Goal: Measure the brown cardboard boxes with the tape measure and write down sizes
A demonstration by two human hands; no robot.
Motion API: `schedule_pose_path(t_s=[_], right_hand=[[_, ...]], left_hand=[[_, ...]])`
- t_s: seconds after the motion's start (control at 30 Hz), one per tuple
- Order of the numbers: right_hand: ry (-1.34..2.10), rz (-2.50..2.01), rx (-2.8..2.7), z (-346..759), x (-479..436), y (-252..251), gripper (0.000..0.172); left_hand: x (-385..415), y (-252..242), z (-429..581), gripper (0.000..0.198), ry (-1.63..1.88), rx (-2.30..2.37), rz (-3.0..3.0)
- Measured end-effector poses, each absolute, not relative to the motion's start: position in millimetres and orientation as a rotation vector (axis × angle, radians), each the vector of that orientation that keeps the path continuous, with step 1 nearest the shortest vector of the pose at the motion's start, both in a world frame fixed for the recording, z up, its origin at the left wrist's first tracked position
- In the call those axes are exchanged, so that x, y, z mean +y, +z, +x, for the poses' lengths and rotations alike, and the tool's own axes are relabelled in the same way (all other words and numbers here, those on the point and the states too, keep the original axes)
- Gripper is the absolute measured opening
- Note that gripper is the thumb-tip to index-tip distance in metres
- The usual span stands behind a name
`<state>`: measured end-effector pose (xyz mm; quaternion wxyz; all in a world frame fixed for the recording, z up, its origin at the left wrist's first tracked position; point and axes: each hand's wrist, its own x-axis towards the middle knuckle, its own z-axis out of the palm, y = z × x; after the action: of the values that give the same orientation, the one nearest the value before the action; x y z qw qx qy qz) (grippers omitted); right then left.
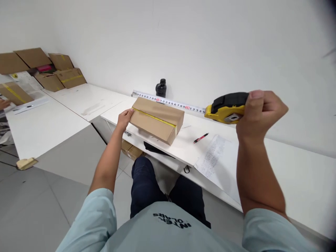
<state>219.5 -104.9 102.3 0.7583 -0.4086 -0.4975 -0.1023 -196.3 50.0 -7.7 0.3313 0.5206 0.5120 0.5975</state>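
A brown cardboard box [160, 116] with a strip of yellow tape along it is tilted over the white table. Its left end is in the grip of my left hand [124, 119], thumb near the tape. My right hand [256, 112] is wrapped round a yellow and black tape measure [227, 108], held up to the right of the box. From its case the white blade [170, 102] runs left, above the far edge of the box, and its metal hook hangs just past the box's left end. Whether the blade touches the box I cannot tell.
A black bottle [161, 88] stands by the wall behind the blade. On the white table [301, 168] lie a red and black pen [201, 138] and a handwritten sheet [217, 161]. More cardboard boxes [69, 77] are stacked at far left, where another person's hand [4, 104] shows.
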Motion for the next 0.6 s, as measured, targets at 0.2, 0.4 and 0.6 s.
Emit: schedule_pose_path(t_s=[0.2, 0.4, 0.6], right_hand=[[-0.127, -1.023, -1.176, 248.6, -120.8, 84.7, 0.031], [-0.187, -1.155, -1.293, 275.3, -156.1, 75.0, 0.018], [-0.221, -1.189, -1.247, 291.3, -196.9, 75.7, 0.021]], left_hand=[[89.3, 21.3, -188.4, 0.059, 1.248, 1.439, 1.545], [112.9, 46.6, -121.4, 0.046, 0.845, 1.264, 1.45], [143.9, 48.2, -24.9, 0.044, 0.882, 1.213, 1.446]])
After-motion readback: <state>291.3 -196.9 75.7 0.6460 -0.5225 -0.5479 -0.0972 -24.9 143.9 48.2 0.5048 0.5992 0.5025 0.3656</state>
